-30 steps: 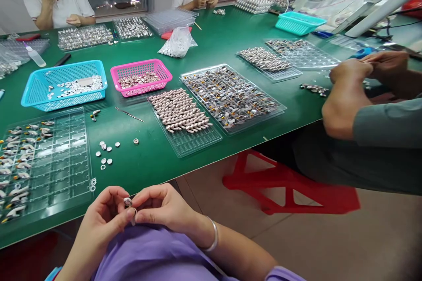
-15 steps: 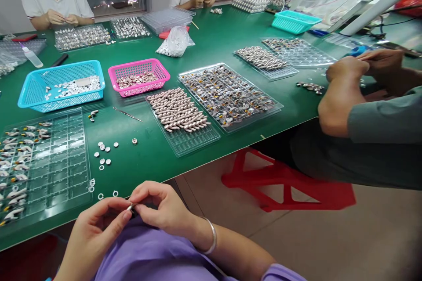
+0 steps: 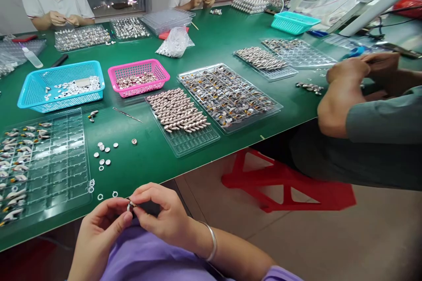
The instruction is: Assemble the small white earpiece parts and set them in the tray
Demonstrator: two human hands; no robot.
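Note:
My left hand (image 3: 100, 228) and my right hand (image 3: 166, 213) meet at the table's near edge, above my lap. Thumb and fingers of both are pinched on one small shiny part (image 3: 129, 206), light with a dark edge; the fingers cover most of it, so its exact kind is unclear. Left of my hands lies a clear compartment tray (image 3: 62, 158), its left side filled with small white, black and yellow stemmed pieces (image 3: 21, 167). Several small round caps (image 3: 107, 162) and thin white rings (image 3: 100, 196) are scattered on the green table just beyond my fingers.
Beyond are a blue basket (image 3: 61, 104), a pink basket (image 3: 132, 92), tweezers (image 3: 127, 114), a tray of stemmed shells (image 3: 178, 112) and a fuller parts tray (image 3: 231, 96). A co-worker's arm (image 3: 339, 101) is at right, above a red stool (image 3: 283, 184); two people sit opposite.
Both hands stay pinched together on the small part, which has turned slightly and shows a little more. My right hand has shifted down a touch. The trays and baskets stay put.

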